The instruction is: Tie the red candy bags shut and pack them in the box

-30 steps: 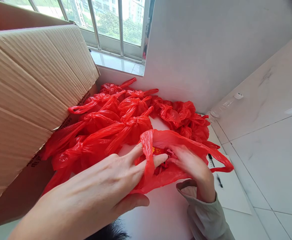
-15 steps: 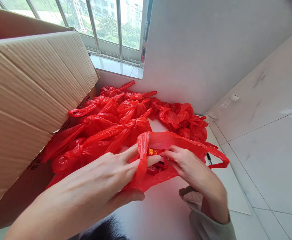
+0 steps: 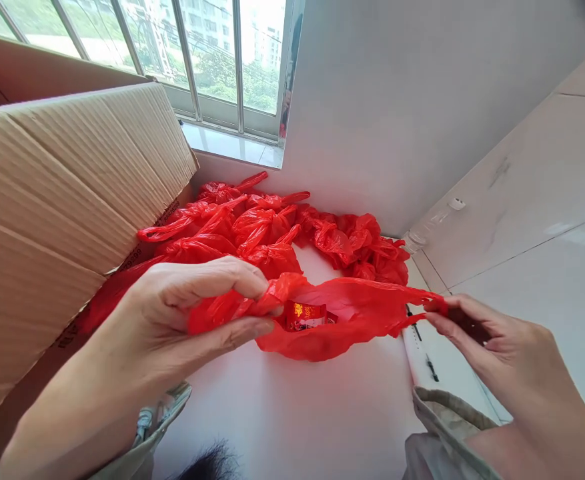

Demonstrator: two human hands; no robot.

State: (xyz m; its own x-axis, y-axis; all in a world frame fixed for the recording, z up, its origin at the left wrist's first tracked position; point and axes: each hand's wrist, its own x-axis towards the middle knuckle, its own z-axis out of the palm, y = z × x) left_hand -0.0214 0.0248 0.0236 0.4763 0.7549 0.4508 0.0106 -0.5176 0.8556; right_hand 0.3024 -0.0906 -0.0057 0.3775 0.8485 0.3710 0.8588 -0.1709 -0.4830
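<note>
An open red plastic bag (image 3: 352, 320) lies on the white surface before me, stretched wide between my hands. My left hand (image 3: 182, 320) is closed, pinching the bag's left handle between thumb and fingers. My right hand (image 3: 492, 347) pinches the bag's right handle at the far right. Inside the bag's mouth shows a small red packet (image 3: 306, 315) with gold print. Behind the bag lies a heap of tied red bags (image 3: 272, 227).
A big cardboard box flap (image 3: 57, 200) leans in from the left. A window (image 3: 212, 53) and its sill stand at the back, a white wall to its right. A white sheet with a black pen (image 3: 429, 367) lies on the floor tiles at the right.
My right hand has left the bag's inside and taken its right handle, pulling it rightward. My left hand has closed on the left handle. The bag is now stretched wide.
</note>
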